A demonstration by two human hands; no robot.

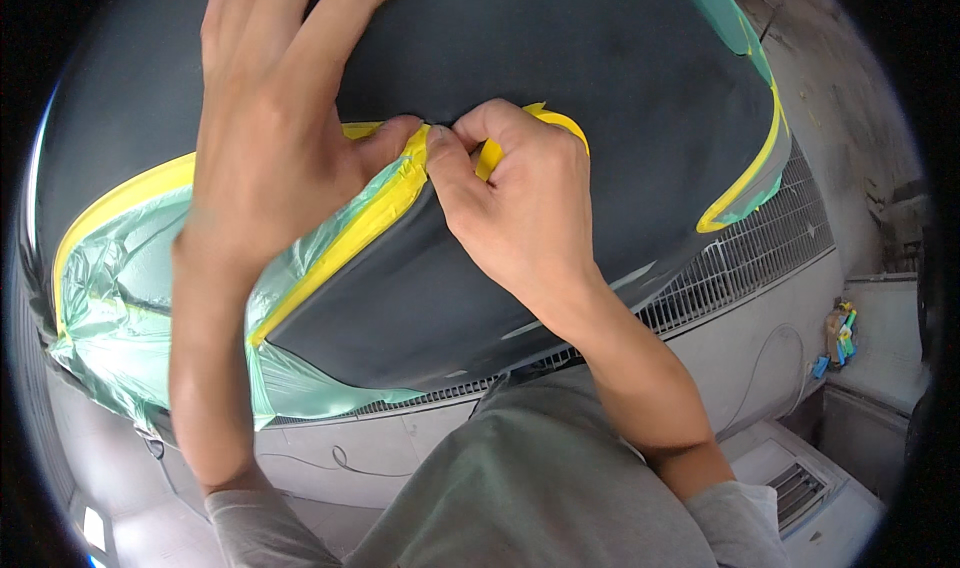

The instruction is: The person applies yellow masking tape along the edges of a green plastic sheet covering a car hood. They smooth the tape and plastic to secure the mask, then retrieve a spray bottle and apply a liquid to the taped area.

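Note:
A dark grey car body panel (630, 78) fills the upper middle. Yellow masking tape (345, 253) runs along the edge of an area covered by thin green masking film (120, 268). My left hand (270, 118) lies over the panel with its fingers spread, and its thumb tip presses at the upper corner of the taped edge. Beside that thumb, my right hand (530, 188) pinches the masking tape at the same corner. A loose yellow curve of tape (565, 123) shows behind the right fingers. Their grip hides part of the tape.
More green film and yellow tape (745, 188) border the panel's far right edge. A metal floor grating (740, 253) runs below the panel across a pale floor (720, 358). A thin hose or cable (775, 353) lies there. Small coloured items (842, 333) sit at the right.

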